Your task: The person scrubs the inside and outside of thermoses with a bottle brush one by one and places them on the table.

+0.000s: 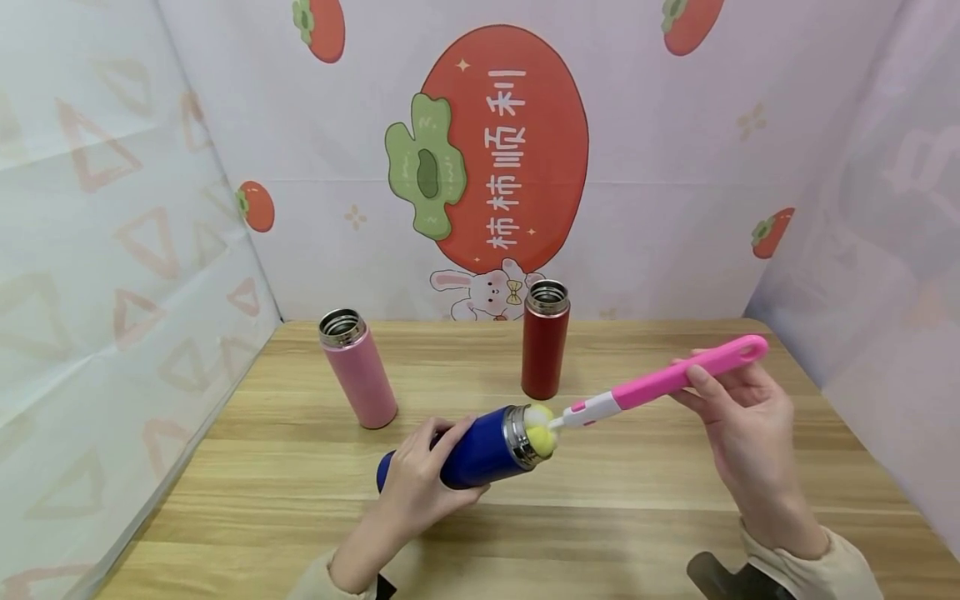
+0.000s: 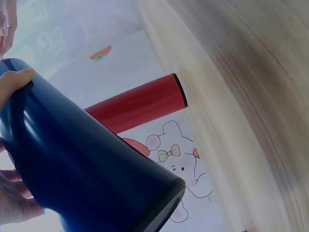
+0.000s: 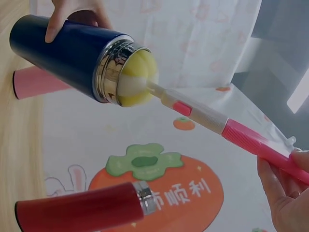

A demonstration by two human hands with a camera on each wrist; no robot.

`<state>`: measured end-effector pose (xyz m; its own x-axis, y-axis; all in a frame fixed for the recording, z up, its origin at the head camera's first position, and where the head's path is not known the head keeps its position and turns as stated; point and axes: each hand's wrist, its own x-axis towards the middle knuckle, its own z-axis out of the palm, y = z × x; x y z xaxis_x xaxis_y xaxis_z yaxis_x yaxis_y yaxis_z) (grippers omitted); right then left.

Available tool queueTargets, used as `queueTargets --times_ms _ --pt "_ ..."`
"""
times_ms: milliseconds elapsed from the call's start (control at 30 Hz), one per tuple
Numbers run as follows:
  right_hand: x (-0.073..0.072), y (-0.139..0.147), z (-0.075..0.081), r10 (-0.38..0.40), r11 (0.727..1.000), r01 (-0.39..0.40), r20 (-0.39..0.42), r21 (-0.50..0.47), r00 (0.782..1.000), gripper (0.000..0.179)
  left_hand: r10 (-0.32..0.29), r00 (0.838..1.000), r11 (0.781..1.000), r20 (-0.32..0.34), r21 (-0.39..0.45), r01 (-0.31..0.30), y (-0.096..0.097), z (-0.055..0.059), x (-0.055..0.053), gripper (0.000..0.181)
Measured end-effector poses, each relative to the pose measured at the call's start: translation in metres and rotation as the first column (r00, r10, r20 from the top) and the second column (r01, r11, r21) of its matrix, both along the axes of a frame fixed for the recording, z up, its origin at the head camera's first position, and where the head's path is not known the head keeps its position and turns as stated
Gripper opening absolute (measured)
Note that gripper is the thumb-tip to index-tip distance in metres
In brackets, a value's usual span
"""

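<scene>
My left hand [image 1: 423,471] grips a blue thermos bottle [image 1: 483,450] around its body, tilted with its open steel mouth toward the right. In my right hand [image 1: 750,417], thumb and fingers pinch the pink handle of a bottle brush [image 1: 663,381]. The yellow and white sponge head [image 1: 540,432] of the brush sits at the mouth of the blue bottle, part of it inside the rim. In the right wrist view the sponge [image 3: 140,77] bulges out of the steel neck [image 3: 113,72]. The left wrist view shows the blue bottle's base end close up.
A pink bottle [image 1: 363,375] stands uncapped at the left on the wooden table [image 1: 600,542]. Behind the blue bottle, a red bottle [image 1: 543,350] stands upright, also uncapped. A printed persimmon cloth [image 1: 637,167] hangs at the back, with light cloths on both sides.
</scene>
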<state>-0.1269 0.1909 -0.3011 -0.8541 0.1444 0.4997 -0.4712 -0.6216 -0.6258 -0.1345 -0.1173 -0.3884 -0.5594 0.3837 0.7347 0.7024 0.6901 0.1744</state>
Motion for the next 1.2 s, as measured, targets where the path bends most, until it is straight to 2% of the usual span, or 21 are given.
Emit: queueTargets --times_ms 200,267,367,433,567,633,900,1200 --pt "0.001 -0.009 -0.005 0.001 0.997 -0.001 0.000 0.079 1.000 0.025 0.001 1.000 1.000 0.011 0.010 -0.002 0.007 0.000 0.001 0.081" --pt "0.003 -0.016 -0.010 -0.015 0.989 0.012 0.018 0.144 1.000 0.024 -0.007 1.000 1.000 0.030 0.015 0.007 0.010 0.001 0.002 0.081" --pt "0.005 -0.028 -0.018 -0.075 0.962 0.054 0.067 0.267 0.995 0.020 -0.032 0.998 0.999 0.061 0.027 0.031 0.015 0.004 0.003 0.081" --pt "0.007 -0.035 -0.023 -0.122 0.930 0.075 0.110 0.359 0.986 0.016 -0.043 0.996 0.999 0.073 0.030 0.041 0.018 0.006 0.003 0.081" --pt "0.007 -0.044 -0.030 -0.166 0.899 0.088 0.149 0.429 0.975 0.015 -0.040 0.996 0.999 0.075 0.031 0.038 0.021 0.008 0.003 0.080" --pt "0.007 -0.047 -0.032 -0.175 0.894 0.089 0.158 0.440 0.972 0.016 -0.033 0.997 0.999 0.076 0.027 0.031 0.021 0.008 0.003 0.079" --pt "0.006 -0.048 -0.033 -0.157 0.906 0.079 0.157 0.416 0.975 0.015 -0.024 0.994 1.000 0.102 0.022 0.022 0.019 0.006 0.004 0.080" --pt "0.006 -0.041 -0.031 -0.131 0.942 0.087 0.116 0.325 0.985 0.017 -0.021 0.993 1.000 0.112 0.021 0.019 0.017 0.005 0.005 0.080"
